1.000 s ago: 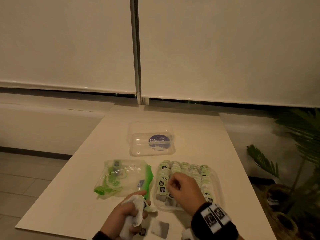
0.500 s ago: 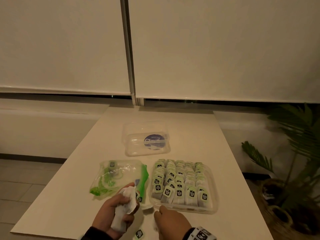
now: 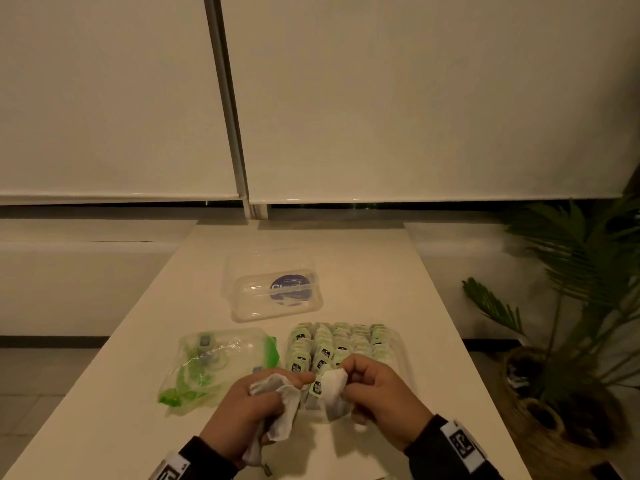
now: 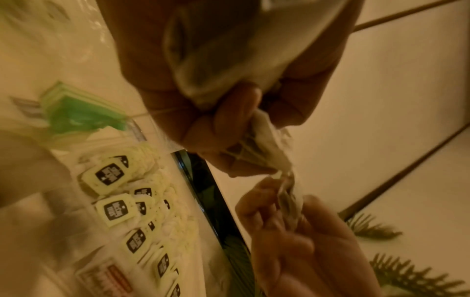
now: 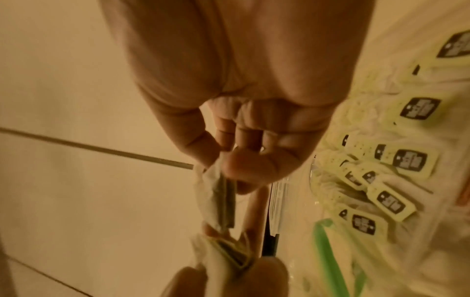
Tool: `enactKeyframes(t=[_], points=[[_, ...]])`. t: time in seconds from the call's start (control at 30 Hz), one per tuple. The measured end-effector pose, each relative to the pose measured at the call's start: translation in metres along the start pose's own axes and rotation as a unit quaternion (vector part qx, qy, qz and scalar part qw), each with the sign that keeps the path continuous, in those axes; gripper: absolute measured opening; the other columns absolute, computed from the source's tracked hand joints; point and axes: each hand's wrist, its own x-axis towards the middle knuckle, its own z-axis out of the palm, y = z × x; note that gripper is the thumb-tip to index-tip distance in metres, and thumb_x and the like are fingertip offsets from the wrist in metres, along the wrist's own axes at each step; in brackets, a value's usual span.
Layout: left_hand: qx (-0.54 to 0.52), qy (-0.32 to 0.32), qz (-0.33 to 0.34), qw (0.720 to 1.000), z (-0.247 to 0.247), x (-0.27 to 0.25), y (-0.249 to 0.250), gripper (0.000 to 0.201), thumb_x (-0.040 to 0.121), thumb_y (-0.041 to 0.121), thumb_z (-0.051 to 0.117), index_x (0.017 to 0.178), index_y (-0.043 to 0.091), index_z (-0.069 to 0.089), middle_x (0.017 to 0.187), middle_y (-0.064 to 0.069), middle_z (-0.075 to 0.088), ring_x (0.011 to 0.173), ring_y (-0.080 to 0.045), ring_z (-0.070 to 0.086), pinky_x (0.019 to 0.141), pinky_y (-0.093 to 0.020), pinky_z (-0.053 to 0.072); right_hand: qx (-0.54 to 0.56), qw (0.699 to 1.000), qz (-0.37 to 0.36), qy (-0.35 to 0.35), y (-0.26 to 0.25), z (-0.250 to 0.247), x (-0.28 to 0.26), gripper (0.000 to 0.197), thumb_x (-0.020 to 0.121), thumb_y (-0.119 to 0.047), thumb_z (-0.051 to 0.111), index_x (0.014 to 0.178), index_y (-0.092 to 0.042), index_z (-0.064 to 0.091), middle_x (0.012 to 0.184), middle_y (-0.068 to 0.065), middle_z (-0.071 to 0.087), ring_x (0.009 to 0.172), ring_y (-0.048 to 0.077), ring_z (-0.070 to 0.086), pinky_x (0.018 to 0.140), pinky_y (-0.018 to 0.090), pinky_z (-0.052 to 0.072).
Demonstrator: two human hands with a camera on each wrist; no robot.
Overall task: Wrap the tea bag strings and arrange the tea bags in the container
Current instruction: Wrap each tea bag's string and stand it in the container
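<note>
My left hand (image 3: 256, 407) grips a bunch of white tea bags (image 3: 282, 407), near the table's front edge; the left wrist view shows strings (image 4: 241, 153) running over its fingers. My right hand (image 3: 377, 389) pinches one white tea bag (image 3: 334, 388) with a green tag (image 3: 316, 386), held just in front of the clear container (image 3: 403, 355). That container holds several rows of wrapped tea bags (image 3: 332, 344) with green tags. The two hands are close together, the bags nearly touching.
A clear plastic bag with green print (image 3: 218, 365) lies left of the container. The clear lid with a blue label (image 3: 277, 289) rests farther back on the pale table (image 3: 381, 271). A potted palm (image 3: 571, 306) stands at the right, off the table.
My right hand has come up from the table's front edge with one tea bag and now meets the left hand. The left hand has moved a little to the right with its bunch.
</note>
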Motion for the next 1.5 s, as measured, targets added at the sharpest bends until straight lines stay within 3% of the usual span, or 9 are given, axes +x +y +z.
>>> enactKeyframes(t=[0.1,0.2,0.43,0.63,0.8,1.0,1.13,1.33,1.5], points=[[0.061,-0.032,0.014,0.998,0.020,0.000,0.011,0.023,0.043,0.005,0.069,0.062,-0.006,0.064,0.076,-0.024,0.068,0.064,-0.026,0.063,0.050,-0.022,0.042,0.097,0.995,0.004,-0.027,-0.005,-0.003,0.001,0.024,0.068,0.002,0.055,0.090,-0.006,0.058,0.085,0.015,0.062,0.059,0.020,0.051,0.037,0.024,0.041],[0.093,-0.071,0.017,0.993,0.036,-0.003,0.017,0.010,0.051,0.008,0.062,0.060,0.008,0.066,0.056,-0.006,0.055,0.049,-0.015,0.049,0.048,-0.017,0.037,0.161,0.986,0.022,-0.037,-0.006,-0.004,0.002,0.030,0.067,0.002,0.053,0.096,-0.003,0.059,0.087,0.016,0.058,0.062,0.023,0.052,0.039,0.027,0.046],[0.125,-0.032,-0.011,0.992,0.030,-0.001,0.012,0.036,0.054,0.010,0.056,0.083,0.011,0.076,0.060,-0.009,0.054,0.049,-0.016,0.042,0.047,-0.019,0.031,0.053,0.998,0.024,-0.031,-0.012,-0.006,-0.004,0.021,0.069,-0.001,0.071,0.089,0.003,0.065,0.084,0.016,0.060,0.064,0.025,0.061,0.053,0.029,0.056],[0.090,-0.005,-0.007,0.996,0.022,-0.005,0.026,0.044,0.057,0.006,0.057,0.095,0.013,0.078,0.080,-0.019,0.069,0.069,-0.025,0.059,0.069,-0.037,0.046,-0.130,0.988,0.035,-0.073,-0.019,-0.006,-0.008,0.016,0.078,0.001,0.075,0.092,-0.003,0.069,0.064,0.003,0.064,0.051,0.020,0.060,0.054,0.028,0.056],[0.098,-0.016,0.037,0.994,0.016,-0.010,0.049,0.053,0.040,0.025,0.066,0.090,0.016,0.080,0.095,-0.015,0.075,0.083,-0.022,0.069,0.067,-0.028,0.054,-0.297,0.952,0.016,-0.079,-0.015,-0.003,-0.005,0.005,0.075,-0.015,0.076,0.073,-0.018,0.072,0.073,-0.002,0.065,0.060,0.017,0.066,0.064,0.034,0.058],[0.037,0.008,0.041,0.998,0.008,-0.007,0.043,0.039,0.053,0.002,0.058,0.087,0.006,0.078,0.096,-0.023,0.072,0.078,-0.027,0.070,0.049,-0.023,0.046,-0.219,0.975,-0.024,0.017,-0.023,-0.001,0.000,0.013,0.090,-0.007,0.057,0.079,-0.014,0.054,0.066,0.004,0.060,0.054,0.013,0.056,0.046,0.025,0.045],[-0.005,0.023,0.040,0.999,0.004,-0.006,0.040,0.035,0.046,0.003,0.063,0.079,-0.008,0.070,0.078,-0.028,0.052,0.062,-0.029,0.041,0.041,-0.021,0.034,-0.221,0.968,-0.084,0.084,-0.030,-0.006,0.008,0.014,0.087,-0.007,0.062,0.076,-0.015,0.057,0.062,-0.002,0.054,0.057,0.012,0.049,0.055,0.026,0.042],[0.064,-0.008,0.033,0.997,-0.005,-0.012,0.031,0.047,0.039,0.017,0.068,0.076,-0.011,0.068,0.068,-0.026,0.057,0.061,-0.029,0.055,0.057,-0.033,0.046,-0.311,0.912,-0.186,0.194,-0.040,-0.003,0.013,0.021,0.084,-0.013,0.068,0.075,-0.030,0.059,0.082,0.001,0.061,0.071,0.008,0.053,0.065,0.017,0.043],[0.142,-0.023,0.074,0.987,-0.013,-0.014,0.031,0.039,0.043,0.027,0.069,0.070,-0.001,0.074,0.074,-0.022,0.067,0.070,-0.025,0.063,0.066,-0.029,0.046,-0.088,0.942,-0.246,0.211,-0.056,0.006,0.010,0.017,0.087,0.004,0.063,0.080,-0.011,0.058,0.075,0.003,0.067,0.068,0.015,0.067,0.064,0.021,0.051]])
